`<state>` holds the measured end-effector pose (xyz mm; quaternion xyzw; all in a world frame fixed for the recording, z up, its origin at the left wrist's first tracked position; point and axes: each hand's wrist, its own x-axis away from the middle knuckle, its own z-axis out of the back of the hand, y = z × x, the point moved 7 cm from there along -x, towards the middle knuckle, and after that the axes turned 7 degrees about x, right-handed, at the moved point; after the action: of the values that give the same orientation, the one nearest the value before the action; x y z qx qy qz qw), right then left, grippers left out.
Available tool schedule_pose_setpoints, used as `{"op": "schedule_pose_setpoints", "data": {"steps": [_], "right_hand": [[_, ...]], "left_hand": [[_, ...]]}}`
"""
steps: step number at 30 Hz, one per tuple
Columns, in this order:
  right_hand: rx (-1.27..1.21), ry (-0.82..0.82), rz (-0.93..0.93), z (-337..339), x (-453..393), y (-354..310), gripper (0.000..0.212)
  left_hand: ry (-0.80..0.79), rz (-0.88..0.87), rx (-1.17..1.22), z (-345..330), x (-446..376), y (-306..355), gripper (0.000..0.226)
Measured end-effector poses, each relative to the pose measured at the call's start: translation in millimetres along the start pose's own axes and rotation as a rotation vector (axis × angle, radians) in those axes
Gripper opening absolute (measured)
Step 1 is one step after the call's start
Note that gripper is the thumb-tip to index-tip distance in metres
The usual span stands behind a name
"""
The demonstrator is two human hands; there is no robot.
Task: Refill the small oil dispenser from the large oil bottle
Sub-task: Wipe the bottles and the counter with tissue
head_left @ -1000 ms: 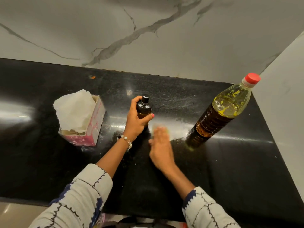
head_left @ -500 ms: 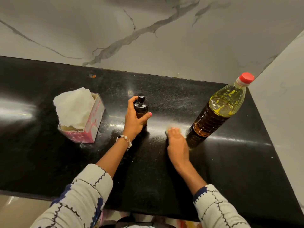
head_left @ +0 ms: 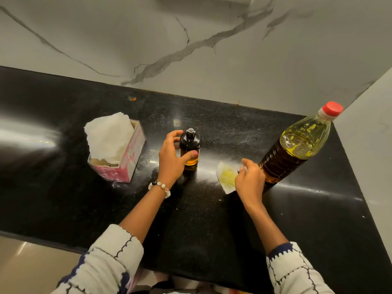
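Left hand [head_left: 169, 160] grip closed around small oil dispenser [head_left: 189, 146], upright mid-counter [head_left: 63, 198]. Right hand [head_left: 250, 181] pinches an oil-stained tissue [head_left: 227, 177] flat on counter, just beside capped large oil bottle [head_left: 297, 145] at right.

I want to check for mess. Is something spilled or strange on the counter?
Yes. An oil-stained yellow tissue lies on the black counter under the right hand, beside the large oil bottle. Dusty streaks mark the counter nearby.
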<state>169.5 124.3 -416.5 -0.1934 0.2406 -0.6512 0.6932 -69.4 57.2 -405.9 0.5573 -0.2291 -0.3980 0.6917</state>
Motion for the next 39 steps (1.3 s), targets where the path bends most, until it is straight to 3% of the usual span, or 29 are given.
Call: {"op": "schedule_pose_setpoints", "data": {"steps": [2, 6, 8, 11, 13, 15, 19, 23, 27, 30, 34, 39], "right_hand": [[0.079, 0.019, 0.293, 0.6, 1.8, -18.2, 0.03], [0.325, -0.458, 0.753, -53.7, 22.0, -21.1, 0.043], [0.421, -0.51, 0.702, -71.2, 17.6, -7.3, 0.056], [0.464, -0.452, 0.503, -84.4, 8.8, -14.3, 0.063], [0.451, -0.445, 0.477, -93.8, 25.2, -35.7, 0.064], [0.41, -0.487, 0.565, -104.6, 59.6, -56.3, 0.067], [0.37, -0.656, 0.919, -98.8, 119.9, -62.0, 0.078], [0.429, -0.581, 0.904, -97.5, 88.4, -56.8, 0.079], [0.436, -0.571, 0.879, -133.2, 102.1, -104.3, 0.065], [0.372, -0.673, 1.058, -146.1, 147.8, -128.2, 0.063], [0.328, -0.751, 1.308, -116.1, 160.6, -92.6, 0.059], [0.394, -0.573, 0.825, -97.5, 53.3, -41.2, 0.076]], "left_hand": [[0.053, 0.032, 0.005, 10.8, 5.6, -2.0, 0.05], [0.126, 0.08, 0.036, 27.8, 14.7, -10.2, 0.015], [0.138, 0.118, 0.074, 32.5, 18.0, -13.3, 0.01], [0.16, 0.157, 0.113, 38.0, 23.9, -14.5, 0.007], [0.175, 0.177, 0.125, 42.4, 28.2, -15.7, 0.006], [0.201, 0.188, 0.136, 48.3, 32.2, -17.8, 0.005], [0.213, 0.218, 0.153, 60.2, 41.2, -27.8, 0.011], [0.235, 0.259, 0.171, 77.4, 49.6, -32.6, 0.012], [0.25, 0.259, 0.164, 87.8, 54.8, -30.9, 0.008], [0.255, 0.258, 0.152, 92.5, 55.7, -29.3, 0.008], [0.236, 0.225, 0.135, 93.2, 57.3, -26.0, 0.009], [0.22, 0.234, 0.132, 86.3, 57.0, -23.6, 0.011]]}}
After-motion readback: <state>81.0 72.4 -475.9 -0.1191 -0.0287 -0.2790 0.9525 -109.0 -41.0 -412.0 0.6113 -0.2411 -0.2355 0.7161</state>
